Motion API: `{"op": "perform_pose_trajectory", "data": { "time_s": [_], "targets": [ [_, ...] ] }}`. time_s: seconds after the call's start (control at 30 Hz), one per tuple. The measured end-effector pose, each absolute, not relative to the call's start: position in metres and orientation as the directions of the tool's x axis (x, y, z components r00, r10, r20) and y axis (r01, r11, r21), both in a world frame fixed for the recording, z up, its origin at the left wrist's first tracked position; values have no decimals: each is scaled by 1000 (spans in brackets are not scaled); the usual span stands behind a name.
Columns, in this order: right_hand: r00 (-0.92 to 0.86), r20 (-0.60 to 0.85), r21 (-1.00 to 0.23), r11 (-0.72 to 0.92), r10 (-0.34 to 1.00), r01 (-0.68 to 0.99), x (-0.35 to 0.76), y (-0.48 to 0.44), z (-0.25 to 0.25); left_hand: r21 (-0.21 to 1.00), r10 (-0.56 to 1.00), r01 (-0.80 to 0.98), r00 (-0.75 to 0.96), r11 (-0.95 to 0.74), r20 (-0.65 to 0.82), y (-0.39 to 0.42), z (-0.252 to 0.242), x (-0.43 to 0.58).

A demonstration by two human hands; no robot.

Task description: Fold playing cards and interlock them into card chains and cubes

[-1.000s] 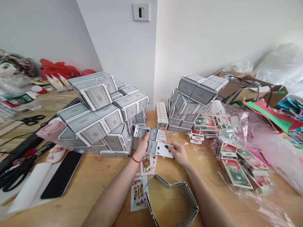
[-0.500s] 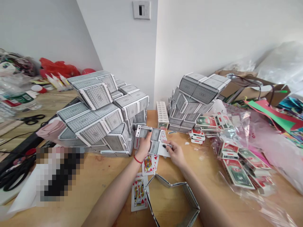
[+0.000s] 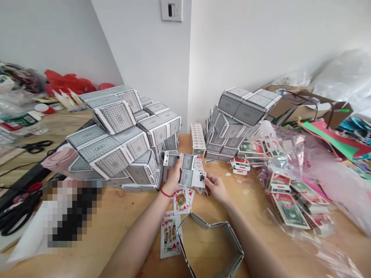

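My left hand (image 3: 173,178), with a red string at the wrist, is closed on interlocked folded playing cards (image 3: 186,177), thumb on top. Their grey patterned backs face up, and a white corner with an 8 sticks out at the left. At the right end, my right hand (image 3: 216,188) pinches a white card flap (image 3: 198,179) marked 2. Below the hands lie a face-up jack card (image 3: 181,200) and a king of hearts (image 3: 170,236). Between my forearms stands an angular, many-sided ring of folded cards (image 3: 239,251), partly cut off by the lower edge.
A large stack of card-covered blocks (image 3: 116,148) rises at the left, another (image 3: 240,112) at the right. Between them stands a row of card boxes (image 3: 197,139). Red and green card boxes (image 3: 290,210) lie among clear plastic at right. Black scissors (image 3: 17,212) lie far left.
My right fingers have shifted on the flap, so its printed corner shows more. The held cards have moved slightly left; the view has shifted a little.
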State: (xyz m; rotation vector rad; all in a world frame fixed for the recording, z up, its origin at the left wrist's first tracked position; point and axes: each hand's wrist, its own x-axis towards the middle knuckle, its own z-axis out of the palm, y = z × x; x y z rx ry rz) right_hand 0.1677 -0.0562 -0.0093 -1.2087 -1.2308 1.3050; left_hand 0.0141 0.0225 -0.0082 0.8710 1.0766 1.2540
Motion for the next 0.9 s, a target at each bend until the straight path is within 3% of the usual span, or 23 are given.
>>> {"op": "perform_pose_trajectory", "data": {
  "time_s": [0.13,0.4,0.9],
  "targets": [
    [-103,-65,-998,-64,993,12,167,-57,-8,854,949,-417,186,310,-254,22,-8,13],
    [-101,-82,-997,-83,992,-4,158,-58,-10,713,811,-471,536,519,-236,10,8,20],
    [-80,-116,-993,-117,990,3,153,-57,-11,741,776,-394,572,543,-265,7,5,20]
  ]
}}
